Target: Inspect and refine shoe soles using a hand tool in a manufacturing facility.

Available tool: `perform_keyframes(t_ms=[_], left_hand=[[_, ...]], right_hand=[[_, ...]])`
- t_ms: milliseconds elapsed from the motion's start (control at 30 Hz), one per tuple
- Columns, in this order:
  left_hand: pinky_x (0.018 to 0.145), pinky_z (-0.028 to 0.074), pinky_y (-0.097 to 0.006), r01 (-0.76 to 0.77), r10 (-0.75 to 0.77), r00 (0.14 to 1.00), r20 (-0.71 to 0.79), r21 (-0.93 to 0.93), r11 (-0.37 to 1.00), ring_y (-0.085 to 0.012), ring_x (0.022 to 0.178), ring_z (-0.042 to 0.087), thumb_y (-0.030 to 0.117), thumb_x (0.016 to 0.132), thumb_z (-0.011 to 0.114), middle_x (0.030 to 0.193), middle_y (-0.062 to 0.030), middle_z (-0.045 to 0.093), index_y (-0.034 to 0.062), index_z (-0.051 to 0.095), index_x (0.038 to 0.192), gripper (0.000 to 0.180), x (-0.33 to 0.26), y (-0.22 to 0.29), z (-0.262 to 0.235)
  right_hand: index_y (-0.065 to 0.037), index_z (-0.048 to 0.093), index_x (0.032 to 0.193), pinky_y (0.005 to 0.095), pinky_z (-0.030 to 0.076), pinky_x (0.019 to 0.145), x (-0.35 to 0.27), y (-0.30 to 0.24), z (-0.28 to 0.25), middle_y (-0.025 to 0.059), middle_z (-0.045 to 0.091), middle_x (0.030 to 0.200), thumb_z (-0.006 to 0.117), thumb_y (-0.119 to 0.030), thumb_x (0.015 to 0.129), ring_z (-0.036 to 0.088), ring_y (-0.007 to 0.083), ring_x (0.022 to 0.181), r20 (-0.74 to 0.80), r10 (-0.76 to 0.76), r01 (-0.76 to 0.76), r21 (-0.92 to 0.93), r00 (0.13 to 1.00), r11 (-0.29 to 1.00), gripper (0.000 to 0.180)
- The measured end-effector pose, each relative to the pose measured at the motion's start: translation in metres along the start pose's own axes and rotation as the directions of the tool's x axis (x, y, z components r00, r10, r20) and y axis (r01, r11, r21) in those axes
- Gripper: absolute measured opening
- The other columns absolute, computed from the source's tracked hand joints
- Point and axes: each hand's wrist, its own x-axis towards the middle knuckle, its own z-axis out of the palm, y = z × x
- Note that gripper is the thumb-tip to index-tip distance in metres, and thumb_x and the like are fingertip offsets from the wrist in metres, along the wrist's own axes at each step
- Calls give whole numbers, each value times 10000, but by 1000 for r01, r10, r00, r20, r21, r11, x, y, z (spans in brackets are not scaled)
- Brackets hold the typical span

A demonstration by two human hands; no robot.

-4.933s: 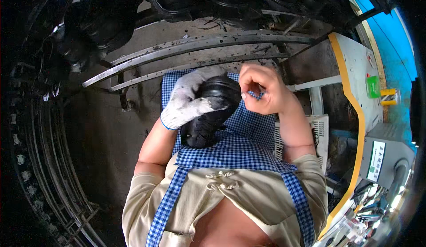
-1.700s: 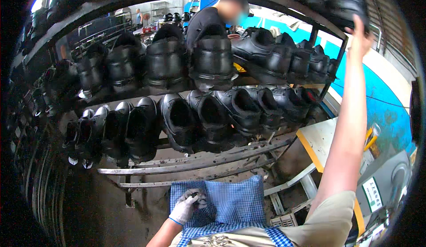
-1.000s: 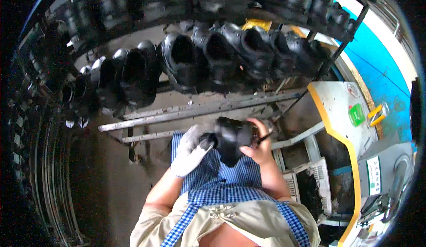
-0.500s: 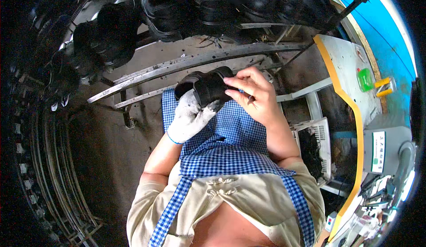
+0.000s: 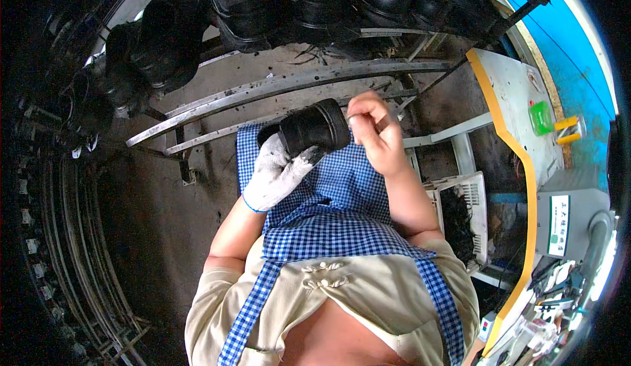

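Note:
A black shoe (image 5: 309, 129) is held in front of my lap, over the blue checked apron. My left hand (image 5: 275, 172), in a white knitted glove with dark stains, grips it from the near left side, the thumb lying along its lower edge. The shoe's opening is toward the glove and its rounded, ridged end faces right. My bare right hand (image 5: 376, 132) is just beyond that end, fingers curled and pinched together, slightly blurred. Whatever is in those fingers, if anything, is too small and smeared to name.
Black shoes (image 5: 253, 11) line a rack across the far side, with a metal rail (image 5: 276, 90) before them. At right stands a yellow-edged table (image 5: 509, 90) bearing a green container (image 5: 541, 117). A white basket (image 5: 480, 215) with dark scraps sits below; metal bars (image 5: 72, 247) run at left.
My right hand's fingers have left the shoe's surface and curled in, just off its right end. The shoe has turned slightly, showing more of its rounded end.

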Motion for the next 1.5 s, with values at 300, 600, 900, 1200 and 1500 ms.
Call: perform_keyframes(t_ms=[300, 600, 900, 1200, 1500], left_hand=[[861, 472, -382, -188, 174, 982, 73, 296, 936, -321, 1004, 599, 135, 839, 618, 1085, -143, 628, 62, 618, 1095, 266, 10, 2, -4], [645, 501, -390, -379, 87, 915, 395, 762, 526, -284, 786, 613, 342, 679, 709, 828, -117, 603, 64, 633, 698, 288, -21, -16, 14], [806, 484, -372, -328, 253, 936, 246, 345, 879, -290, 955, 603, 150, 793, 654, 1080, -136, 612, 15, 582, 1114, 355, -20, 32, -40], [996, 403, -302, 122, -105, 780, -617, -14, 992, -193, 1177, 482, -18, 818, 573, 1334, -110, 446, 35, 405, 1332, 543, -28, -30, -50], [938, 438, -318, -6, -65, 946, -319, -219, 976, -204, 1048, 564, 213, 714, 754, 1144, -115, 586, -32, 522, 1215, 604, -3, 12, -49]], right_hand=[[-70, 418, 1349, 265, 445, 524, 0, -15, -10, 139, 592, 1105, 779, -288, 743, 574, 124, 686, 168, 229, -129, -460, 959, 878, 738], [-106, 463, 1328, 318, 489, 827, -65, 77, -5, 40, 581, 1215, 526, -429, 911, 579, 148, 1026, 204, 829, -813, 413, 521, 410, 531], [-127, 507, 1265, 288, 565, 537, -97, 52, 0, 119, 634, 1079, 513, -445, 889, 662, 240, 789, -79, 653, -630, 200, 753, 750, 493], [-47, 418, 1349, 434, 437, 976, -122, 45, -21, 162, 571, 1221, 602, -328, 856, 553, 327, 1126, 140, 546, -560, 89, 826, 824, 597], [-26, 674, 983, 191, 371, 495, -28, 17, -12, -1, 605, 740, 647, -52, 844, 478, 47, 559, 25, 310, -298, -211, 950, 931, 144]])
